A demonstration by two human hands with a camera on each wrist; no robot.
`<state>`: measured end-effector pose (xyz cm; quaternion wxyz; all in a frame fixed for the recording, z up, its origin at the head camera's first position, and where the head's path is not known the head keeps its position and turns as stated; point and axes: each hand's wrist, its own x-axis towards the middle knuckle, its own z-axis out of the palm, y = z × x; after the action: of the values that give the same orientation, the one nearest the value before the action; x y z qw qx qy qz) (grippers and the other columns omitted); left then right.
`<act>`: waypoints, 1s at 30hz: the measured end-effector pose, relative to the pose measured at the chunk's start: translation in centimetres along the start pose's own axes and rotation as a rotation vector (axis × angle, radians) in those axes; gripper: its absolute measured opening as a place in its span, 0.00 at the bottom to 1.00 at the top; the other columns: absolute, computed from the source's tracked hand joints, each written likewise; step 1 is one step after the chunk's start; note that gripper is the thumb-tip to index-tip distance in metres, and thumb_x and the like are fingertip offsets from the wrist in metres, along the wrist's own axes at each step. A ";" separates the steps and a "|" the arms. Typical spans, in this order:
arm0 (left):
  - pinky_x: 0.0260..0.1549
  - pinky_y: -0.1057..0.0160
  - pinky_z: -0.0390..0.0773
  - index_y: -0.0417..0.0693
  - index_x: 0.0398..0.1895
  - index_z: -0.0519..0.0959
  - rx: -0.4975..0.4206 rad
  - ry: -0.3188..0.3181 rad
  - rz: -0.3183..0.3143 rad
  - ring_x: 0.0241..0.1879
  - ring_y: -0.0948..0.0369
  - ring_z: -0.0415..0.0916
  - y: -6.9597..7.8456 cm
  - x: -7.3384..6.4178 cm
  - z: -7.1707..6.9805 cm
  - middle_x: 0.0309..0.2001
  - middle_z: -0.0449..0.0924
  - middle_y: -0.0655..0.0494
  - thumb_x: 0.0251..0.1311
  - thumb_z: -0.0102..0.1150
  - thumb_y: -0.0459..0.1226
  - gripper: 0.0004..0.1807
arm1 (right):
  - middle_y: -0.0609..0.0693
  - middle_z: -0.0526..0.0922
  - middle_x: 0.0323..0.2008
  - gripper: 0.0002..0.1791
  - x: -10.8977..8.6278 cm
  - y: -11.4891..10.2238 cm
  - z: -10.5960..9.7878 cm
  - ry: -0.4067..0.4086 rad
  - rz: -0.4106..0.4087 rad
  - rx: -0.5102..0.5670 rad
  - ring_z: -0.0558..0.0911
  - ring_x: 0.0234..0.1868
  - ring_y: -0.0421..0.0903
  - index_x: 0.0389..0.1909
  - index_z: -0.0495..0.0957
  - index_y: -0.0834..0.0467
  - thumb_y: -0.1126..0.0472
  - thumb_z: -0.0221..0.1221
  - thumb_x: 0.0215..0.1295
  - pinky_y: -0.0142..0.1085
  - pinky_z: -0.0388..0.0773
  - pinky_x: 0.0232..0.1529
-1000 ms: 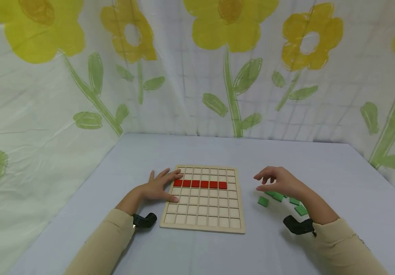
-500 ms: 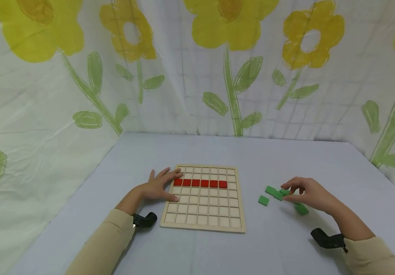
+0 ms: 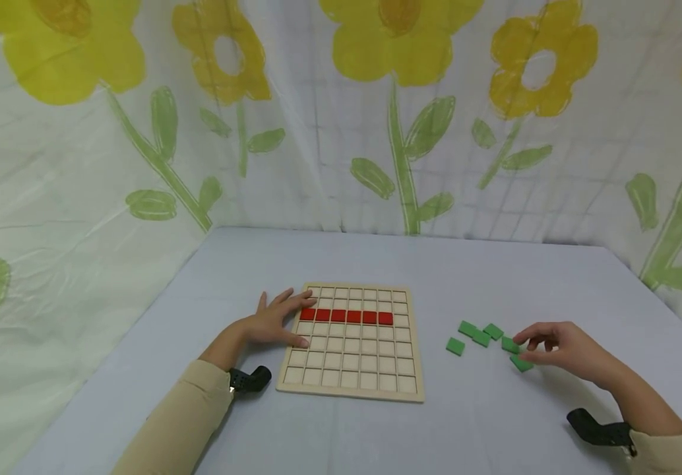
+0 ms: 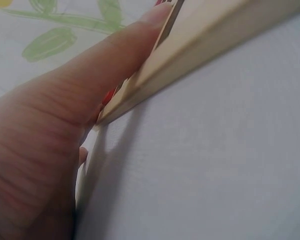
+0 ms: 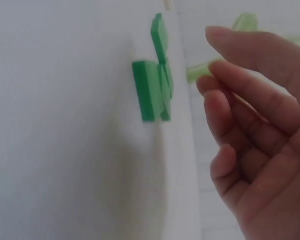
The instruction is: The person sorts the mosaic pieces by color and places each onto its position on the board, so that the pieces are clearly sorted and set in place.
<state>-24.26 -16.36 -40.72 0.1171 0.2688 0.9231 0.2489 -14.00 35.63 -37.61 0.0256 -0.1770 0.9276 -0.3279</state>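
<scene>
A square wooden grid board (image 3: 349, 380) lies on the table, with a row of several red tiles (image 3: 353, 316) in its third row from the far side. My left hand (image 3: 271, 326) rests on the board's left edge with its fingers spread; in the left wrist view the thumb (image 4: 110, 55) lies across the rim. Several loose green tiles (image 3: 481, 338) lie to the right of the board. Over the rightmost ones hovers my right hand (image 3: 568, 349), thumb and fingers loosely bent and apart. In the right wrist view nothing is between its fingers, and green tiles (image 5: 146, 91) lie beyond them.
The white table (image 3: 376, 435) runs back to a hanging sheet (image 3: 317, 165) painted with yellow flowers. One green tile (image 3: 456, 346) lies apart, nearest the board. A black wrist camera (image 3: 596, 429) sits below the right hand, and another black camera (image 3: 252, 380) below the left.
My right hand has moved right and nearer to me, from above the left green tiles to the rightmost ones, uncovering the others. The left hand and board have stayed in place.
</scene>
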 end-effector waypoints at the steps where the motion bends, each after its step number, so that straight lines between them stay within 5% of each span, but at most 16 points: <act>1: 0.62 0.34 0.18 0.60 0.69 0.60 -0.001 -0.001 0.001 0.74 0.47 0.31 0.0 0.0 0.0 0.74 0.47 0.59 0.42 0.68 0.58 0.48 | 0.43 0.81 0.32 0.13 -0.2 0.3 0.0 -0.018 -0.004 0.024 0.72 0.30 0.33 0.42 0.81 0.60 0.60 0.64 0.56 0.28 0.68 0.26; 10: 0.62 0.34 0.18 0.60 0.69 0.60 0.001 -0.001 0.009 0.74 0.47 0.31 0.1 -0.1 -0.1 0.74 0.47 0.59 0.43 0.68 0.58 0.48 | 0.40 0.82 0.31 0.11 -0.6 2.0 0.2 -0.060 -0.091 0.101 0.74 0.29 0.33 0.40 0.80 0.64 0.64 0.63 0.57 0.29 0.68 0.23; 17: 0.62 0.34 0.18 0.59 0.69 0.61 -0.007 0.005 0.001 0.74 0.47 0.31 0.1 -0.2 0.0 0.74 0.48 0.58 0.42 0.68 0.58 0.48 | 0.36 0.81 0.33 0.13 -0.7 2.5 0.0 -0.083 -0.036 0.126 0.75 0.31 0.32 0.41 0.80 0.66 0.63 0.63 0.57 0.28 0.72 0.27; 30: 0.62 0.35 0.18 0.58 0.69 0.61 -0.012 0.008 0.002 0.74 0.47 0.31 0.3 -0.3 -0.1 0.74 0.48 0.58 0.42 0.68 0.57 0.48 | 0.36 0.79 0.35 0.15 -0.7 3.3 0.1 -0.147 -0.078 0.156 0.74 0.32 0.33 0.43 0.77 0.68 0.66 0.63 0.56 0.27 0.71 0.29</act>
<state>-23.93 -16.36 -40.47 0.1149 0.2680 0.9218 0.2555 -14.36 38.22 -39.74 0.0945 -0.2341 0.8873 -0.3859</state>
